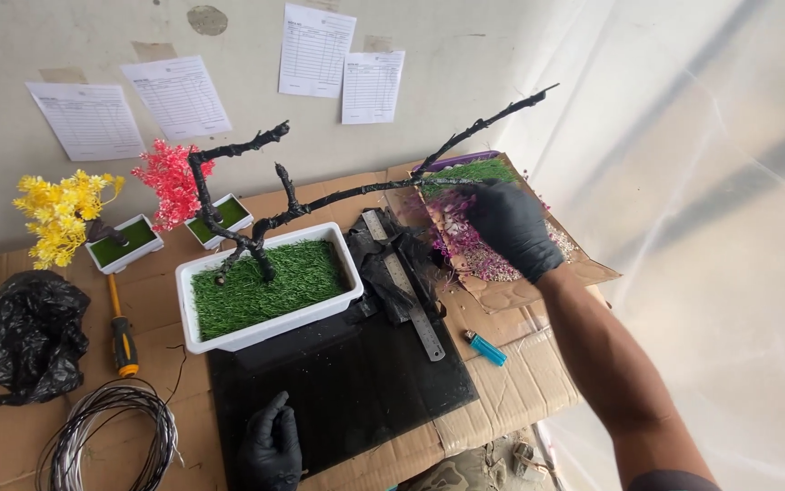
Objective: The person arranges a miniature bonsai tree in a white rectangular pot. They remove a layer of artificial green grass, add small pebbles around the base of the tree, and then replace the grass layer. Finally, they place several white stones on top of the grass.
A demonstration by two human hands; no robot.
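A white rectangular planter (pixel 201 338) filled with green fake grass holds a bare black branching tree (pixel 320 198) whose limbs reach up and right. My right hand (pixel 511 227), in a black glove, is on the tip of a long right limb, above a cardboard tray (pixel 583 269) of pink and purple flower bits. Whether its fingers pinch the limb or some flower bits I cannot tell. My left hand (pixel 271 445), also gloved, rests with fingers curled on the black mat (pixel 356 382) near the front edge, holding nothing.
Two small white pots stand at the back left, one with a yellow tree (pixel 65 216), one with a red tree (pixel 171 182). Also here: a steel ruler (pixel 406 289), a blue lighter (pixel 484 348), a yellow-handled screwdriver (pixel 121 336), a wire coil (pixel 109 441), a black bag (pixel 27 335).
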